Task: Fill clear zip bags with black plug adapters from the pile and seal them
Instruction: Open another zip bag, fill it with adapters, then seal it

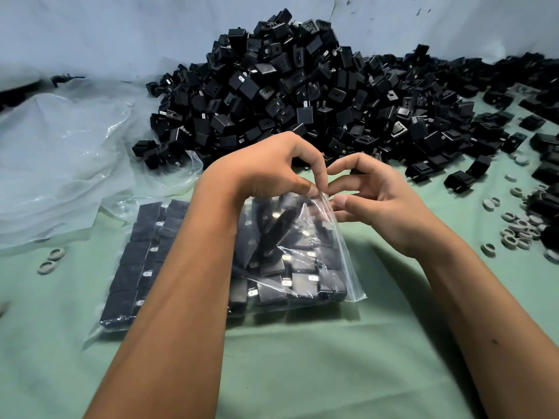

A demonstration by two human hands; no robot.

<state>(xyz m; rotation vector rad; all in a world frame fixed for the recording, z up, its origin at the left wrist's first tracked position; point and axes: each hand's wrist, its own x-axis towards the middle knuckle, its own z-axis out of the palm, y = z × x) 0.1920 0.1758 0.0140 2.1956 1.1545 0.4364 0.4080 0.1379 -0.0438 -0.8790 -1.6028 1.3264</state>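
Observation:
A clear zip bag (305, 267) packed with black plug adapters lies on the green table (302, 373) in front of me. My left hand (272, 167) pinches the bag's top corner between thumb and fingers. My right hand (372, 201) meets it at that same corner, fingertips touching the zip edge with the thumb held just below. My left forearm crosses over the bag and hides its middle. A big pile of loose black adapters (302, 86) rises just behind my hands.
Crumpled clear plastic sheeting (60, 152) lies at the left. Several small grey rings (514, 231) are scattered at the right, with two more rings (50, 261) at the left. Loose adapters (529, 122) spread along the right side. A pale wall stands behind.

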